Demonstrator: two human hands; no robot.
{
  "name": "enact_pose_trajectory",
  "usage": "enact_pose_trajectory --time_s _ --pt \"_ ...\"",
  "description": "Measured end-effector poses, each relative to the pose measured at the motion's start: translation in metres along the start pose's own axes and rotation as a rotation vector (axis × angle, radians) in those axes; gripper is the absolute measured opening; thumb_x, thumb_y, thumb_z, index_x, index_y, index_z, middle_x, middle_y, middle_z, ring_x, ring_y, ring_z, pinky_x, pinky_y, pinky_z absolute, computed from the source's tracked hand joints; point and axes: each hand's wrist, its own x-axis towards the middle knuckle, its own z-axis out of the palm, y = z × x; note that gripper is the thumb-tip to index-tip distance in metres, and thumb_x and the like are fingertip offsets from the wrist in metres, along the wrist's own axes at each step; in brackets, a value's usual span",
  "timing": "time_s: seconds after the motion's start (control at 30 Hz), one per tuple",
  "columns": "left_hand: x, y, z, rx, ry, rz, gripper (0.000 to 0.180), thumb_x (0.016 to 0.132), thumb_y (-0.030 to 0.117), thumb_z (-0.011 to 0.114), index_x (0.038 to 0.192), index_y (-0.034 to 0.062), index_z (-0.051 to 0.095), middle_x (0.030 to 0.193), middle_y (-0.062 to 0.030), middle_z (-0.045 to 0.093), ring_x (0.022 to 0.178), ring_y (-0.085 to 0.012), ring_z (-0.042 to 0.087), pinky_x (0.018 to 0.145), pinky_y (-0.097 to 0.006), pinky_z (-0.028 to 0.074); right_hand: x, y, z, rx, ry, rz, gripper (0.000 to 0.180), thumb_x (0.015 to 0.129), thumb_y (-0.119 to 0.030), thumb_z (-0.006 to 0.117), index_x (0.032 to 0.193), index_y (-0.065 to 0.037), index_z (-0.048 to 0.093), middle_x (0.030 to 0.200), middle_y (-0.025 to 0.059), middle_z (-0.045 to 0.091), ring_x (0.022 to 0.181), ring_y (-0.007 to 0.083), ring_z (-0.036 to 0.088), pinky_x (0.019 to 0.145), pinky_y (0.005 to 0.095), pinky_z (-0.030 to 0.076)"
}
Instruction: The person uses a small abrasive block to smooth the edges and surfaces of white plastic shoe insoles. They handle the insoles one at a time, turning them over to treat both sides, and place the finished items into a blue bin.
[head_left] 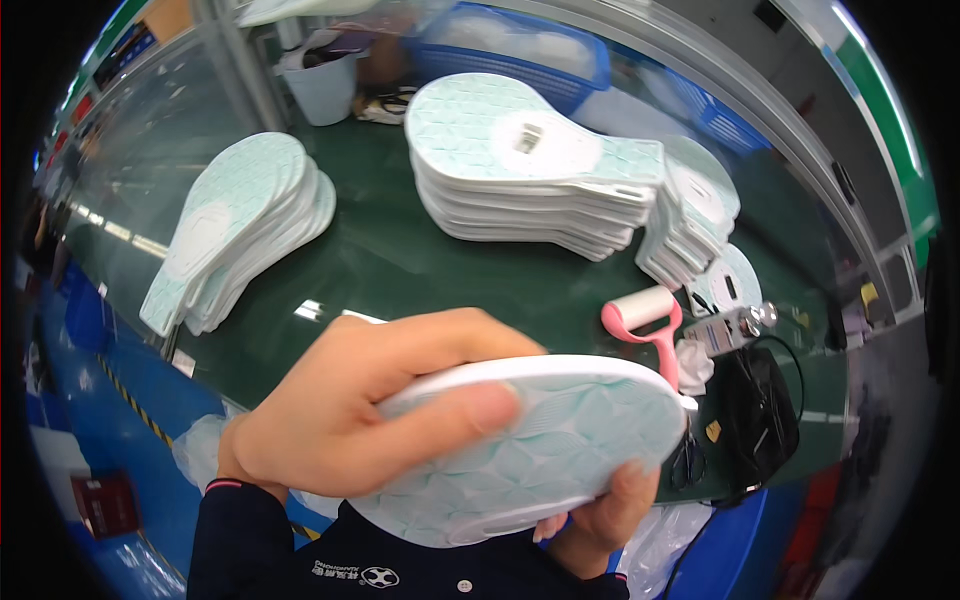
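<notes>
Both my hands hold one pale mint-green insole (560,440) with a quilted leaf pattern, close to my chest. My left hand (370,400) wraps over its left edge, thumb lying across the patterned face. My right hand (600,515) supports it from below, only its fingertips showing at the lower right edge. On the dark green table (400,260) beyond it lie stacks of the same insoles: one fanned stack (240,220) at the left, a tall stack (530,170) in the middle, and a leaning stack (690,215) at the right.
A pink-handled lint roller (645,325) lies right of centre, beside a small metal tool (735,325) and a black pouch with a cable (760,410). Blue baskets (520,50) and a pale bucket (325,80) stand at the table's far side. Blue floor with striped tape (130,410) lies to the left.
</notes>
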Motion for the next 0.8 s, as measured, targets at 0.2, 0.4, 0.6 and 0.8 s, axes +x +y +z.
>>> enact_pose_trajectory --time_s 0.2,0.4,0.6,0.8 --pt "-0.016 -0.025 0.01 -0.086 0.381 -0.005 0.03 0.075 0.023 0.053 0.081 -0.0066 0.056 0.073 -0.0119 0.058 0.067 -0.0138 0.054 0.063 -0.022 0.04 0.005 0.005 -0.052 -0.238 0.087 0.06 0.044 0.085 -0.023 0.049 0.117 0.007 0.041 0.101 0.0144 0.053 0.082 0.0138 0.054 0.075 0.025 0.043" --pt "-0.017 -0.039 0.012 -0.079 0.483 -0.008 0.027 0.077 0.021 0.051 0.082 -0.0055 0.055 0.071 -0.0095 0.056 0.063 -0.0111 0.05 0.06 -0.021 0.037 0.0 0.016 -0.129 -1.22 0.563 -0.191 0.025 0.073 -0.001 0.06 0.098 -0.004 0.057 0.076 0.0059 0.05 0.07 0.0136 0.053 0.065 0.0267 0.042" --pt "-0.012 -0.039 0.015 -0.042 0.438 -0.058 0.024 0.079 0.018 0.049 0.083 -0.0047 0.055 0.072 -0.0071 0.055 0.065 -0.0095 0.05 0.061 -0.02 0.037 0.004 0.019 -0.168 -1.524 0.817 -0.222 0.02 0.073 -0.006 0.061 0.093 -0.003 0.056 0.086 0.0095 0.049 0.079 0.0236 0.048 0.069 0.033 0.04" --pt "-0.013 -0.04 0.013 -0.016 0.442 -0.068 0.023 0.08 0.018 0.049 0.083 -0.0042 0.055 0.072 -0.0062 0.055 0.067 -0.0092 0.049 0.062 -0.019 0.036 0.006 0.003 -0.192 -1.599 0.84 -0.21 0.016 0.071 -0.008 0.064 0.084 -0.003 0.056 0.081 0.0081 0.05 0.076 0.022 0.048 0.069 0.0336 0.039"
